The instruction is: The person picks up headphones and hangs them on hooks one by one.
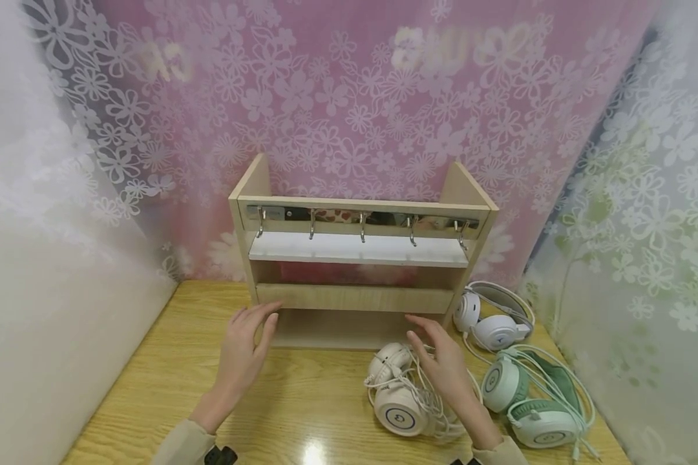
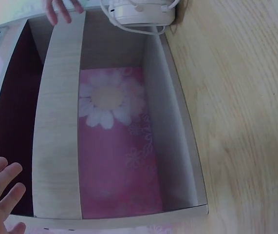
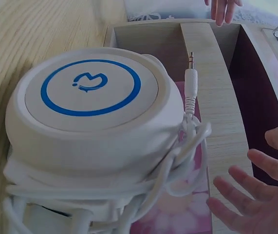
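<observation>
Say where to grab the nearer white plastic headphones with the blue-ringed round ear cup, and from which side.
Probably by the round white plastic ear cup with the blue ring, across its rim, from the left in the head view: its casing is mostly bare there, while looped thin white cable crowds the white headphones' right side.

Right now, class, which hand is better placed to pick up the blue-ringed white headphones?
Probably the right hand: empty and close to those headphones; the left hand, also empty, is farther away, near the left end of the rack.
</observation>
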Motion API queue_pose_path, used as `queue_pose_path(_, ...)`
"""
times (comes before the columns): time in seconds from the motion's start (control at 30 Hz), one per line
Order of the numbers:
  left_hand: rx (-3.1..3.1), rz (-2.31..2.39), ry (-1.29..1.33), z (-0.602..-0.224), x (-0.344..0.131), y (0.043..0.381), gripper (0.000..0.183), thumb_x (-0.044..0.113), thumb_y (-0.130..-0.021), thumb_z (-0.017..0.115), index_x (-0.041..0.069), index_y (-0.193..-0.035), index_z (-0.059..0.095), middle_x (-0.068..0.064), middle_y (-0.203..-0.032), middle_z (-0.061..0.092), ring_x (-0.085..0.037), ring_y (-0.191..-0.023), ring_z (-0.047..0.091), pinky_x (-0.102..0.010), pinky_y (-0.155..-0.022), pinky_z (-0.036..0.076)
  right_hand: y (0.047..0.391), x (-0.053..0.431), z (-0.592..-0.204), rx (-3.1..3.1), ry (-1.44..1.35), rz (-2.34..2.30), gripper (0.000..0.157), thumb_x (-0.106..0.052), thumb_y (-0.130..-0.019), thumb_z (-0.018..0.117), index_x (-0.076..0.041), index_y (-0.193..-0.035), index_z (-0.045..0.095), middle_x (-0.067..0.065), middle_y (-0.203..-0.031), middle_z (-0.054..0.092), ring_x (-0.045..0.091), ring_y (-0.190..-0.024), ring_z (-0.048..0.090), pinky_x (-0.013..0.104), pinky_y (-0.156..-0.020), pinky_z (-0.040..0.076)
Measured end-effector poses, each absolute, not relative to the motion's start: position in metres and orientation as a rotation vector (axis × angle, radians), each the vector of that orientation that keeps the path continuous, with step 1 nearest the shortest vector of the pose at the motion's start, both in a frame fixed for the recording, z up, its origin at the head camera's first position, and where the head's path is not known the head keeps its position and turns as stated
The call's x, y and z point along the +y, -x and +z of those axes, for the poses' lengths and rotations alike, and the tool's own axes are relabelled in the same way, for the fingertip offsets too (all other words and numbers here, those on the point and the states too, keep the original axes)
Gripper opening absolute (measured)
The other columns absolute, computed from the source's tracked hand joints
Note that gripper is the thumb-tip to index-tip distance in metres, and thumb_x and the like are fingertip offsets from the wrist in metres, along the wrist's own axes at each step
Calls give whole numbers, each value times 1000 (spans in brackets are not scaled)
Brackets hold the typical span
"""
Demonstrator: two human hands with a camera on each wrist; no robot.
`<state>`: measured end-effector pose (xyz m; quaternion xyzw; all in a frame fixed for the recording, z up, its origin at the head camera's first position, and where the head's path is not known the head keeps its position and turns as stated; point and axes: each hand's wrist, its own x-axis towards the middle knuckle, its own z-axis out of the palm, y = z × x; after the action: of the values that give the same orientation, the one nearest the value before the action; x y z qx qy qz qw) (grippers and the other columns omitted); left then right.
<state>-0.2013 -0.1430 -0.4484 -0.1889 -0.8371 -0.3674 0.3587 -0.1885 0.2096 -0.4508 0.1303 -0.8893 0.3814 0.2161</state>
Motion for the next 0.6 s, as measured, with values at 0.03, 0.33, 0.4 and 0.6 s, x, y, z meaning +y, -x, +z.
queue_pose_path(0.03,-2149,-946,495,-447,-145,202,24,8,-101,61,4,-122,71,-8,-118,74,-32,-111,68,-62,-107,39,188,210,-452,-2478,-359,1085,31,-22,-102,63,-14,-133,65,6,-121,69,23,-99,71,46,-82,60)
queue_pose_path(0.33,-2107,-954,520,-429,-162,206,19,3,-100,60,5,-115,72,-3,-109,76,-23,-102,72,-32,-90,54,185,212,-458,-2482,-382,1191,30,-20,-103,61,-10,-131,66,7,-128,69,24,-103,71,43,-87,60)
queue_pose_path(0.4,-2091,-951,509,-421,-166,208,19,3,-101,60,5,-114,72,-2,-108,76,-23,-101,72,-24,-89,52,185,214,-459,-2491,-369,1204,30,-21,-104,60,-11,-131,66,6,-127,70,25,-103,71,44,-87,59)
queue_pose_path(0.6,-2018,-910,493,-396,-179,215,18,2,-100,60,5,-111,74,-4,-104,77,-24,-94,74,-15,-86,50,185,220,-464,-2511,-314,1220,27,-22,-104,60,-14,-129,68,3,-125,72,23,-104,72,38,-86,59)
